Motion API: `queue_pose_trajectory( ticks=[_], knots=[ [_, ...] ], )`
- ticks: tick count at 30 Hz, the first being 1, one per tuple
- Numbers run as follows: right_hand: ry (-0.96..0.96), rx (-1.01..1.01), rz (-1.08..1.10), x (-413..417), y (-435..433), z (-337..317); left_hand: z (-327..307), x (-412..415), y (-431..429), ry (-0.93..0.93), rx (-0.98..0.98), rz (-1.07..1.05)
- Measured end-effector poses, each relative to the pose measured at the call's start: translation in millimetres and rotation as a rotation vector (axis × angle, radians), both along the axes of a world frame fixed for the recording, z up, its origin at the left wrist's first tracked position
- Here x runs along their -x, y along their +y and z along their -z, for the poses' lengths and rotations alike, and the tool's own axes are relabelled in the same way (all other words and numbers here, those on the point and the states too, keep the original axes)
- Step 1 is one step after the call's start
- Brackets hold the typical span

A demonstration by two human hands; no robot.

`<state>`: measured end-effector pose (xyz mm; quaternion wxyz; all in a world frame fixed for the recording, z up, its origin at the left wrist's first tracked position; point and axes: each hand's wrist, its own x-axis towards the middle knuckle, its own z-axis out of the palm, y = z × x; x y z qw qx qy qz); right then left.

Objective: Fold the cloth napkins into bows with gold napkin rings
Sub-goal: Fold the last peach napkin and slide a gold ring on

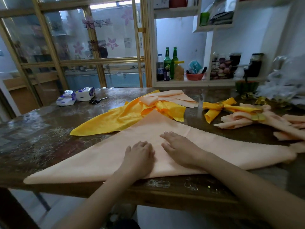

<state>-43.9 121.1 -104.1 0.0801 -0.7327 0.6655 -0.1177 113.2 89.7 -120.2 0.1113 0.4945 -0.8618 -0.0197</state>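
Observation:
A large peach napkin lies flat on the table as a wide triangle, its long folded edge toward me. My left hand rests palm down on its middle, fingers together. Just to the right, my right hand presses flat on the same cloth, fingers stretched forward. Behind it lie loose yellow napkins and another peach napkin. At the right lies a yellow bow and a peach bow with a gold napkin ring around it.
The dark patterned table has its front edge close to me. Two tissue packs and scissors lie at the back left. More gold rings and white crinkled wrapping sit at the back right. Shelves with bottles stand behind.

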Motion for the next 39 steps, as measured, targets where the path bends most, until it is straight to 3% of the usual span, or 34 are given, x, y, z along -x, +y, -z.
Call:
queue_pose_trajectory(
  ticks=[4, 16, 19, 23, 28, 34, 39],
  knots=[
    [0.111, -0.122, -0.016, 20, 32, 9, 2, -6, 2, -0.043, -0.028, -0.041],
    [0.122, -0.246, 0.357, 148, 130, 10, 8, -4, 7, -0.095, -0.124, -0.049],
    [0.012, -0.169, 0.471, 174, 153, 7, 8, -4, 8, -0.101, -0.122, -0.047],
    [-0.125, 0.119, 0.671, 202, 177, -6, 7, -1, 10, -0.123, -0.111, -0.063],
    [-0.228, 0.000, 0.702, 200, 181, -8, 2, 1, 13, -0.137, -0.128, -0.077],
    [-0.523, 0.258, 0.766, 187, 170, -5, 2, 3, 15, -0.127, -0.116, -0.096],
    [-0.656, 0.264, 0.710, 197, 177, -14, 2, 0, 18, -0.103, -0.126, -0.094]
  ],
)
